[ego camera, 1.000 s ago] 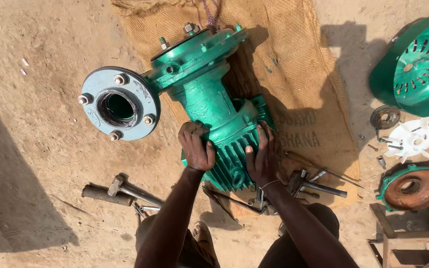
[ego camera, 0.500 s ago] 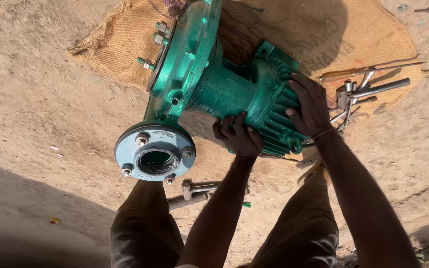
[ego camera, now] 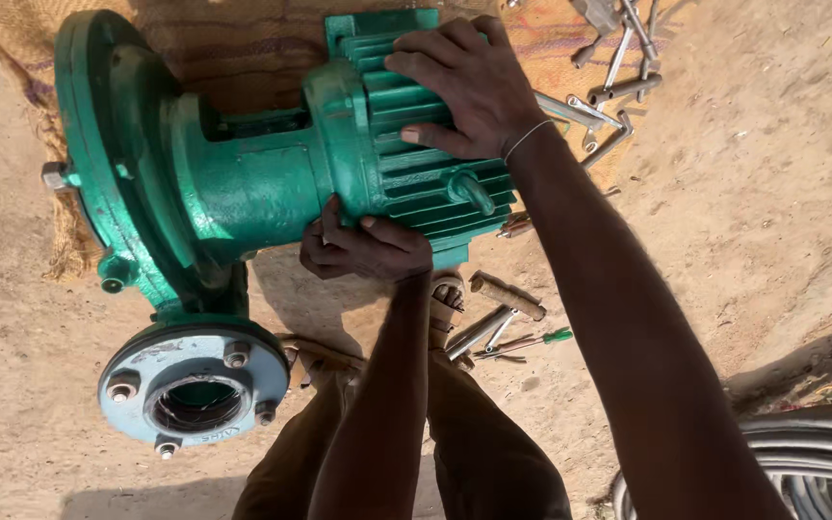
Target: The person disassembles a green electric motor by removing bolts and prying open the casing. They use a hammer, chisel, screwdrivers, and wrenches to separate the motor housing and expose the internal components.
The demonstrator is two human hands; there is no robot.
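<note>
Green cast-iron pump-and-motor unit (ego camera: 272,173) gripped on sacking; right hand (ego camera: 464,82) spread over fins; left hand (ego camera: 363,246) curled beneath; grey bolted flange (ego camera: 195,385) attached; spanners (ego camera: 609,58) untouched.

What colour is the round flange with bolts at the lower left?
Pale blue-grey flange, best seen in the head view.

Single view only, from a head-worn camera, looking steeply down from above and behind the arms. Close in: the green pump (ego camera: 272,173) fills the upper half, left hand (ego camera: 368,248) gripping from beneath, right hand (ego camera: 464,82) from on top. Below the grip, own legs at the bottom edge; beyond it, burlap sacking (ego camera: 243,48); right of it, sandy ground (ego camera: 772,193). No second view to overlap with.
</note>
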